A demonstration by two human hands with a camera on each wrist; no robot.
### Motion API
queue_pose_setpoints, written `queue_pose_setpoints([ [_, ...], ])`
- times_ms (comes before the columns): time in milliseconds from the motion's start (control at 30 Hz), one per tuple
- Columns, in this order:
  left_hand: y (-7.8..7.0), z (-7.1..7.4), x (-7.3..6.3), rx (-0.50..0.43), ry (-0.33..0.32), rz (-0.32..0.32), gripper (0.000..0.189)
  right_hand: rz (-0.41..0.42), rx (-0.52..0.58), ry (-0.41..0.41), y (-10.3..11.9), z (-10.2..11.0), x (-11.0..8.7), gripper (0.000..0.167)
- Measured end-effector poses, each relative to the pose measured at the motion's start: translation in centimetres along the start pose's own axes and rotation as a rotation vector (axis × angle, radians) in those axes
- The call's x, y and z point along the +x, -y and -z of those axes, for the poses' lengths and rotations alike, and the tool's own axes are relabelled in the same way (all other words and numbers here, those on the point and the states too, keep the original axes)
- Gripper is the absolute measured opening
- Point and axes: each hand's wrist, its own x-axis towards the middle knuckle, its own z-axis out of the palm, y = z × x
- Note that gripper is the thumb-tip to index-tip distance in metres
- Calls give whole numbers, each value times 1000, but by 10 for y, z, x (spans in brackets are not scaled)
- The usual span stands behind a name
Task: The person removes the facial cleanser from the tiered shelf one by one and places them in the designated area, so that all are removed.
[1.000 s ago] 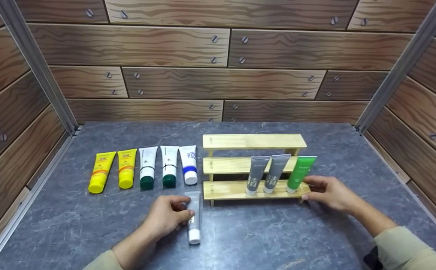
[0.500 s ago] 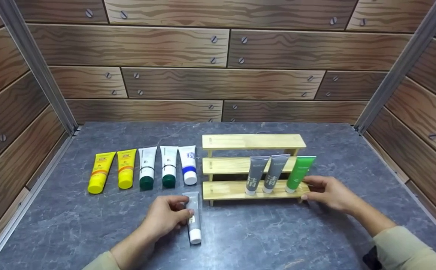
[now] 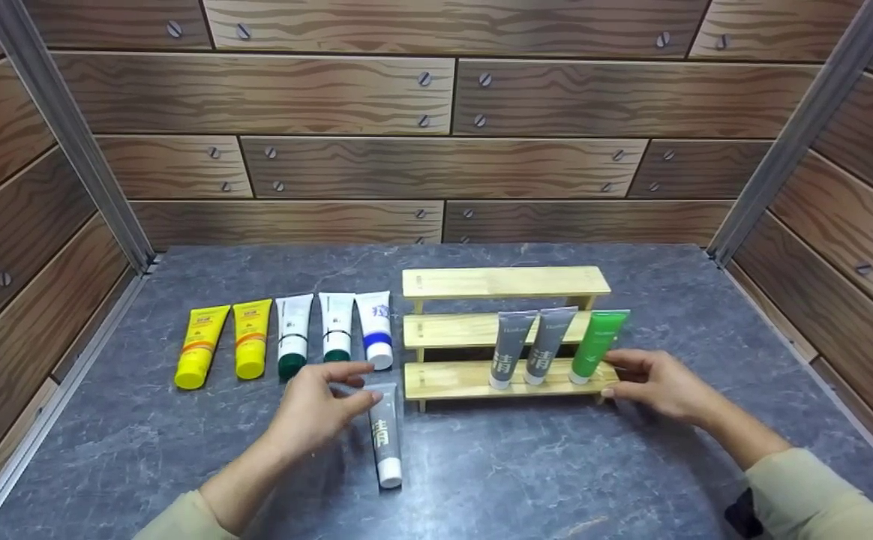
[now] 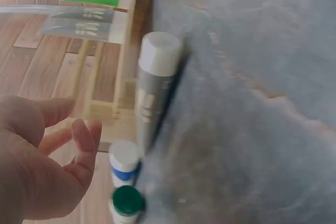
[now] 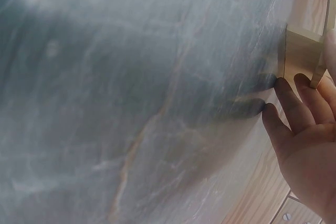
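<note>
In the head view a grey tube [image 3: 385, 439] with a white cap lies on the table, cap toward me. My left hand [image 3: 316, 409] is just left of its upper end, thumb and fingers apart; the left wrist view shows the hand [image 4: 52, 156] holding nothing, with a gap to the tube [image 4: 149, 95]. My right hand [image 3: 661, 386] grips the right end of the lowest tier of a three-tier wooden display rack [image 3: 451, 381], thumb in front and fingers behind. Two grey tubes [image 3: 511, 349] and a green tube [image 3: 599, 345] stand on that tier, caps down.
Left of the rack lies a row of tubes: two yellow ones [image 3: 251, 337], two white ones with green caps [image 3: 337, 326], and a white one with a blue band [image 3: 375, 330]. Wood-patterned walls [image 3: 331, 165] enclose the grey marbled table [image 3: 496, 465].
My left hand has let go of the grey tube and moved slightly up and left. The tube stays on the table. My right hand keeps its hold on the rack.
</note>
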Motion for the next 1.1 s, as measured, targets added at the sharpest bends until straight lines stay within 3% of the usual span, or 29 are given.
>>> queue_pose_setpoints([
  [267,-31,0,11,28,19,-225,37,14,52,-2,-1,-1,0,62],
  [467,-51,-15,20,-4,81,-362,39,-5,31,-9,-2,0,1,64],
  [700,-70,-42,29,-64,148,-416,41,-8,44,-4,-3,-1,1,65],
  [1100,-76,-81,44,-114,221,-426,40,-7,3,-6,-1,-1,0,63],
])
